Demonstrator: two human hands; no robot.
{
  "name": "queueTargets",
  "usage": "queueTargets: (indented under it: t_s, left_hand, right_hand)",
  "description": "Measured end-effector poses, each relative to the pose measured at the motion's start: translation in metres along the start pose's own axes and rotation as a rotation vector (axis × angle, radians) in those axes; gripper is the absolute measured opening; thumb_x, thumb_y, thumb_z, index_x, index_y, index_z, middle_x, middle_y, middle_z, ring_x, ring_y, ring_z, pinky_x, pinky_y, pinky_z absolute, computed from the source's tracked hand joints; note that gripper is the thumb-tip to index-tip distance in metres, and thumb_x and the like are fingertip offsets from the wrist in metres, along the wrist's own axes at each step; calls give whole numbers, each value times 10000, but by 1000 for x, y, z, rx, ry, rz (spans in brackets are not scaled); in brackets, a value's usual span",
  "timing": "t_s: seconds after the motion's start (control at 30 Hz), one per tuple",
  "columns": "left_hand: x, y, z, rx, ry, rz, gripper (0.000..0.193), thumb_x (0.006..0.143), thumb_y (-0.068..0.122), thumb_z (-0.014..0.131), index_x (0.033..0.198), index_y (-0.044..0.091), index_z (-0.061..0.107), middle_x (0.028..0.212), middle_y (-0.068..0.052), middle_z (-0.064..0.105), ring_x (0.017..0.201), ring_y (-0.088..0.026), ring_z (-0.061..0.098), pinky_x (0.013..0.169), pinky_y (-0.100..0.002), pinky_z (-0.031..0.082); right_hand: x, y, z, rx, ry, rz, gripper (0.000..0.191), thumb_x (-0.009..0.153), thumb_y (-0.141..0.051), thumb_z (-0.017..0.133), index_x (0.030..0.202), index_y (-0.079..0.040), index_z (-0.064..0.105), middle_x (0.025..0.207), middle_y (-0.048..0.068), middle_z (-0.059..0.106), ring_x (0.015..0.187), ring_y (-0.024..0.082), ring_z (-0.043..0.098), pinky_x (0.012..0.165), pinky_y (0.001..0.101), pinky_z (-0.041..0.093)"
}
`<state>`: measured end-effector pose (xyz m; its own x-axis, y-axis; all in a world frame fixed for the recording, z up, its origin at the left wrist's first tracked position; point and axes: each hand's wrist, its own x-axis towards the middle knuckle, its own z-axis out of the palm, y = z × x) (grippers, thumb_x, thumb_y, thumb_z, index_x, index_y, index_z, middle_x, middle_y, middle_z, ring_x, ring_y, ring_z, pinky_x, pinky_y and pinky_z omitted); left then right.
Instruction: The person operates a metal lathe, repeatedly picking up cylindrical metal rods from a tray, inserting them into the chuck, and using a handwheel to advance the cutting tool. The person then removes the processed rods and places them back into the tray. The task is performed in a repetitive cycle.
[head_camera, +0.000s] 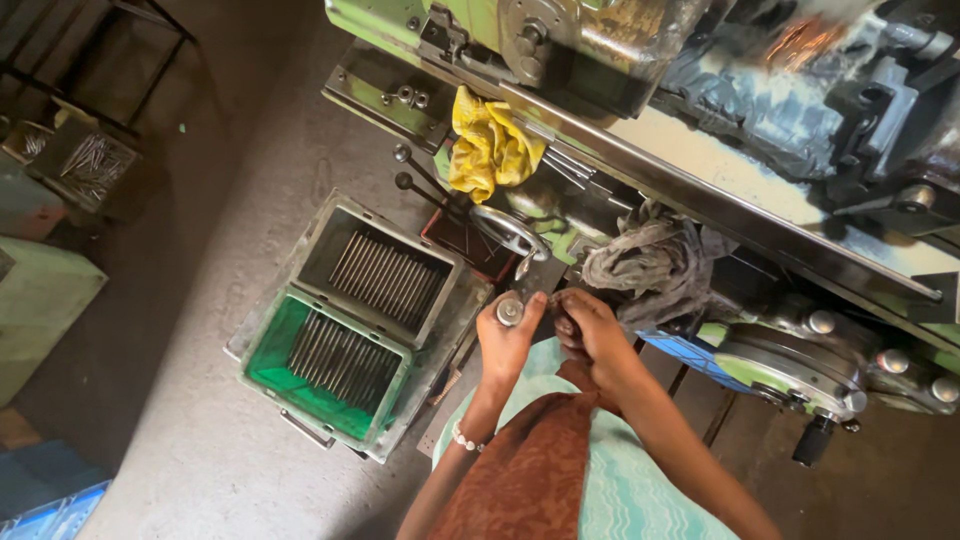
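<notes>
My left hand (505, 343) is closed around a short round metal piece (510, 310), its shiny end facing up. My right hand (590, 330) sits right beside it, fingers curled and touching the left fingertips; whether it holds anything is hidden. Both hands hover just below a steel handwheel (510, 232) on the green lathe-like machine (640, 130). A bead bracelet circles my left wrist.
Two metal trays of steel rods, a grey one (385, 270) and a green one (330, 362), stand on the floor left of my hands. A yellow cloth (490, 148) and a grey rag (650, 262) lie on the machine. A box of rods (85, 165) sits far left.
</notes>
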<state>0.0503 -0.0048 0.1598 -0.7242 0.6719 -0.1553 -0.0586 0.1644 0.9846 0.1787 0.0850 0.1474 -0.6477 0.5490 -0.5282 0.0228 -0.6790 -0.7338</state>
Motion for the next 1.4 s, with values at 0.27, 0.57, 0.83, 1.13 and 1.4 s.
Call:
queueTargets:
  t_s: [0.27, 0.57, 0.83, 1.13, 1.4]
  left_hand:
    - [13, 28, -25, 553, -229, 1075, 278, 754, 160, 792, 621, 127, 550, 605, -55, 529, 582, -257, 551, 573, -404, 410]
    - [27, -5, 16, 461, 37, 497, 274, 797, 264, 751, 618, 171, 566, 590, -27, 551, 542, -193, 540, 549, -365, 434]
    - [41, -63, 19, -809, -745, -670, 226, 956, 321, 680, 922, 167, 519, 658, 104, 413, 494, -24, 344, 404, -202, 240]
    - [144, -168, 117, -817, 84, -646, 125, 924, 21, 561, 1002, 113, 532, 820, -47, 613, 668, -192, 616, 563, -350, 498]
    - [239, -158, 236, -170, 333, -575, 278, 864, -9, 709, 1055, 73, 525, 946, -124, 668, 822, -281, 673, 682, -408, 561]
  right_hand:
    - [7, -13, -42, -152, -327, 515, 170, 988, -272, 557, 943, -129, 640, 629, -83, 395, 471, 25, 288, 366, 211, 148]
    - [25, 52, -6, 32, 312, -74, 298, 982, -388, 592, 791, -161, 559, 570, -37, 435, 411, 94, 348, 353, 272, 236]
    - [27, 29, -24, -770, 499, -1018, 96, 1061, -71, 583, 1127, -10, 615, 1067, 84, 665, 835, 121, 645, 703, 295, 547]
    - [-49, 39, -155, -663, 1034, -787, 114, 1136, -94, 588, 1194, 3, 598, 994, 16, 558, 855, 88, 509, 737, 247, 436]
    - [-37, 149, -85, -1235, 120, -727, 125, 1124, -100, 620, 1170, 14, 596, 963, 78, 568, 816, 137, 499, 723, 289, 407]
